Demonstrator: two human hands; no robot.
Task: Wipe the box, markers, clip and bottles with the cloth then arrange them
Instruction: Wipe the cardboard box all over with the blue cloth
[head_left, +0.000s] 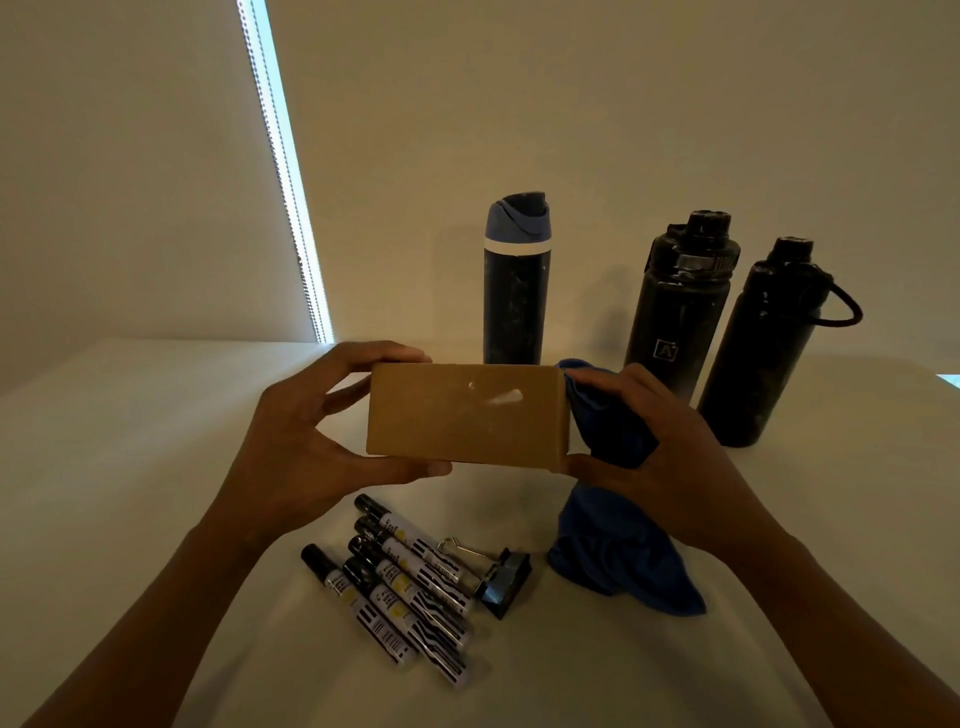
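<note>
A brown cardboard box (465, 413) is held up above the table between both hands. My left hand (311, 441) grips its left end, fingers over the top and thumb under the bottom edge. My right hand (670, 457) holds a blue cloth (613, 519) against the box's right end; the cloth hangs down to the table. Several black-capped markers (400, 582) lie side by side on the table below the box. A black binder clip (501, 577) lies just right of them. Three dark bottles stand behind: a blue-lidded one (517, 291), a black one (675, 312), and a black one with a loop (763, 348).
The white table (130, 467) runs back to a plain wall. A window blind with a bright strip of daylight (280, 171) stands at the back left. The table's right edge shows near the far right bottle.
</note>
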